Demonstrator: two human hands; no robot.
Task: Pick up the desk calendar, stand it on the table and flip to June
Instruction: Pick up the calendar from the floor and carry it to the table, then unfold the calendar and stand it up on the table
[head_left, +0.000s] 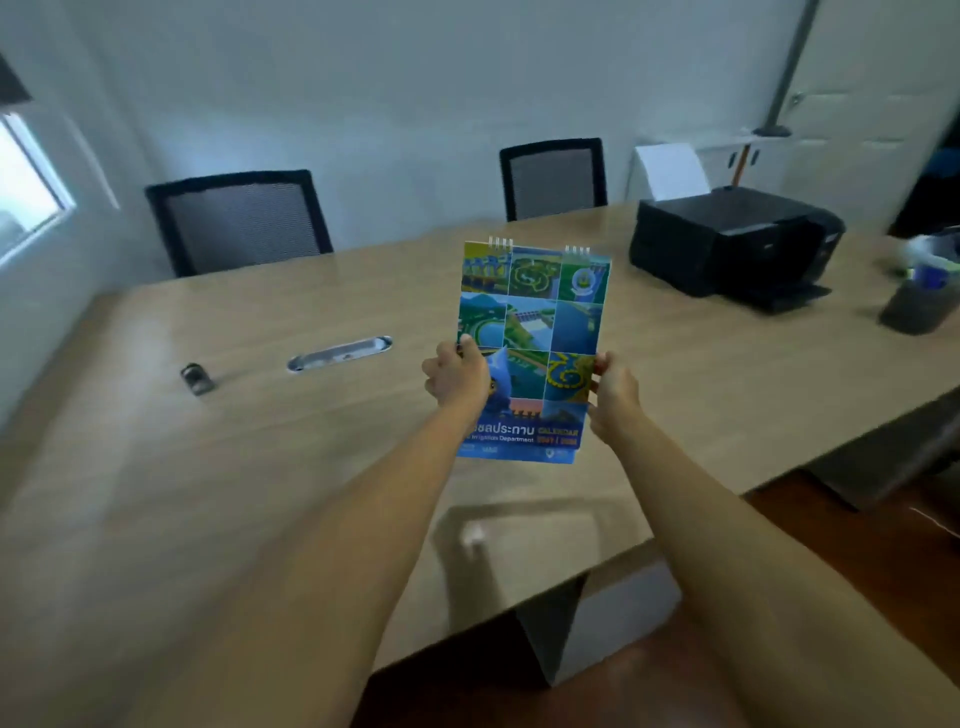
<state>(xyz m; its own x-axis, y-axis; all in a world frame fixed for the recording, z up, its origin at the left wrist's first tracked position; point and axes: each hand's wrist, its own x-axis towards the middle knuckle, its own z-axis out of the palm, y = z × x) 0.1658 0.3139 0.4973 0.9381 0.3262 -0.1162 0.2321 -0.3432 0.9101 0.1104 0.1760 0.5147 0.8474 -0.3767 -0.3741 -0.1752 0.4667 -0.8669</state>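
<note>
Both hands are pinching the tall, blue-and-green picture-covered desk calendar (532, 332) by its side edges: the left hand (457, 376) has its thumb on the front of the left edge, and the right hand (613, 392) grips the right edge lower down. The calendar is held upright in the air, above the middle of the long pale wooden table (260, 441), cover facing the person, not yet set down. To my eye the risk is in the standing: if its base isn't spread open it will likely tip flat, and thin edge grips could let it slip. Its cover is a glossy grid of aerial photographs with a blue title band, and white wire binding loops along the top.
</note>
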